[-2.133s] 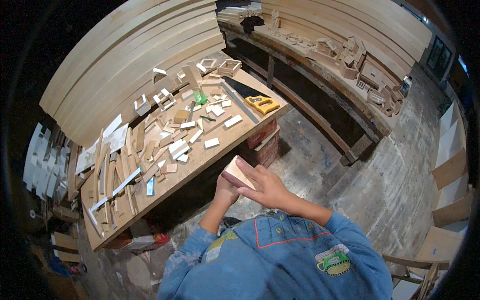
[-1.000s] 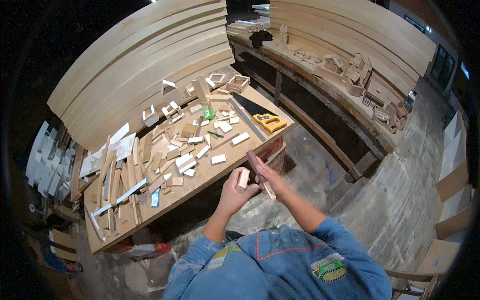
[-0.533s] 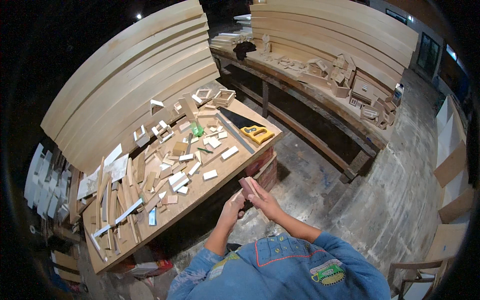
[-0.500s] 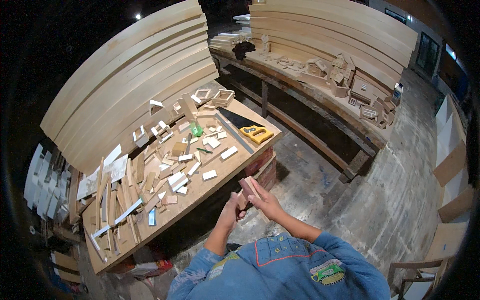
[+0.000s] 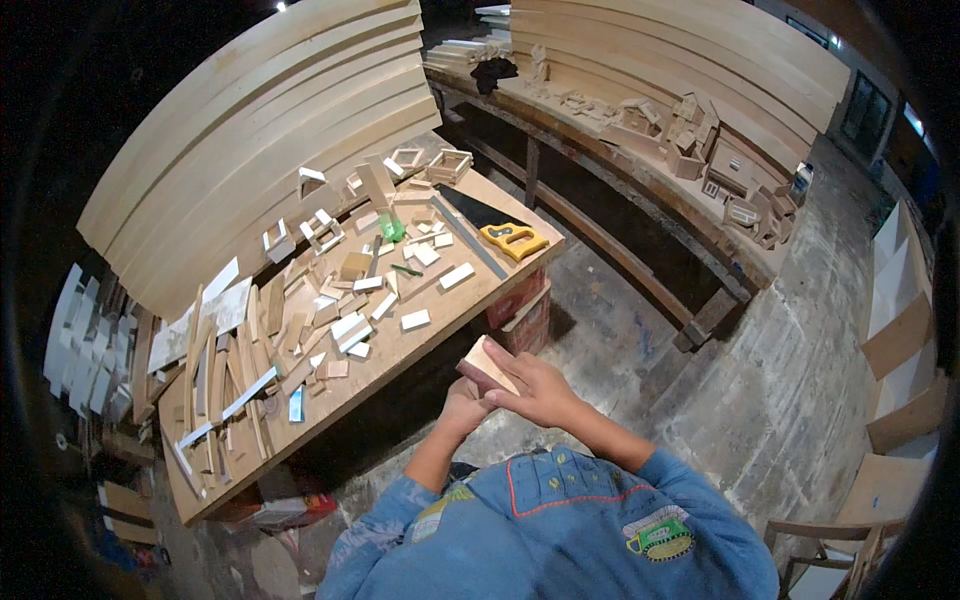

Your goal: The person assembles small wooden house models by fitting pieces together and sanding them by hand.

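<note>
In front of my body and beside the table edge, my right hand [image 5: 537, 390] is closed on a pale wooden block [image 5: 490, 363] with a dark reddish underside or side, held tilted. Just below and left of it, my left hand [image 5: 464, 408] is closed up against the block; anything inside its fingers is hidden by the block and my right hand. Beyond them, the plywood table [image 5: 330, 410] carries scattered small wood offcuts [image 5: 415, 319], long strips [image 5: 252, 382], small open frames [image 5: 321, 232], a green plastic item [image 5: 391, 229] and a handsaw with a yellow grip [image 5: 513, 239].
Stacked boards [image 5: 260, 130] stand behind the table. A long bench [image 5: 740, 245] at the back right holds small wooden models [image 5: 690, 130] and a dark cloth [image 5: 494, 74]. White-lined panels [image 5: 890, 300] lean at the right; bricks [image 5: 524, 320] sit under the table.
A second ago my hands held two pieces apart; half a second ago the block stood more upright. It has since tilted over flatter above my left hand, its pale face upward.
</note>
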Action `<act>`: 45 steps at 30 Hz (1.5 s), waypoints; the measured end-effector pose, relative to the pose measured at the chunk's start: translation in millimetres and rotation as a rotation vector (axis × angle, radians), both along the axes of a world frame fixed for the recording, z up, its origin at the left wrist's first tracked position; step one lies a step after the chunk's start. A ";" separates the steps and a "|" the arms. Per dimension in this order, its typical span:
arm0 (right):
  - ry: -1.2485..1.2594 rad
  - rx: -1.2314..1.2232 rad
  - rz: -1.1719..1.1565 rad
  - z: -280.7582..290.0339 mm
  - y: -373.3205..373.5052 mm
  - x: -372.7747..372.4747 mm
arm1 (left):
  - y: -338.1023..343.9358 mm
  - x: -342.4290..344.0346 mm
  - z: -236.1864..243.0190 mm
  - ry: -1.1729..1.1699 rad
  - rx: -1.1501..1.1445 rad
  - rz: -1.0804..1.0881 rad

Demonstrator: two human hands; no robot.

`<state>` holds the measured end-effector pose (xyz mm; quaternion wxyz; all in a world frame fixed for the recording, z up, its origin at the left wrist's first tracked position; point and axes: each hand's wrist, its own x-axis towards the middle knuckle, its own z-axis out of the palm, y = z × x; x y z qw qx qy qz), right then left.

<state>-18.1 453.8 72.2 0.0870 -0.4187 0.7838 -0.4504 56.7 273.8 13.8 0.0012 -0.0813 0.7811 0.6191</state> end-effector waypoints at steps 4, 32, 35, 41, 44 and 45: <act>-0.028 0.222 0.031 23.3 2.6 8.4 | 0.7 -0.1 4.3 0.053 -0.244 0.229; -0.129 -0.043 -0.037 10.3 -67.3 -28.4 | -23.4 -10.5 50.4 0.190 -0.629 0.214; 0.038 -0.044 0.016 23.4 -71.4 2.9 | -39.6 -10.7 45.9 0.401 -0.325 0.343; -0.278 0.119 -0.065 -11.2 -86.0 -49.8 | -48.7 9.7 68.6 0.332 -0.366 0.218; -0.559 -0.186 0.026 -56.6 -91.5 -60.3 | -66.0 8.7 73.6 0.267 0.009 0.315; -0.611 -0.186 0.064 -61.0 -91.5 -56.9 | -79.4 11.1 69.1 0.245 0.093 0.287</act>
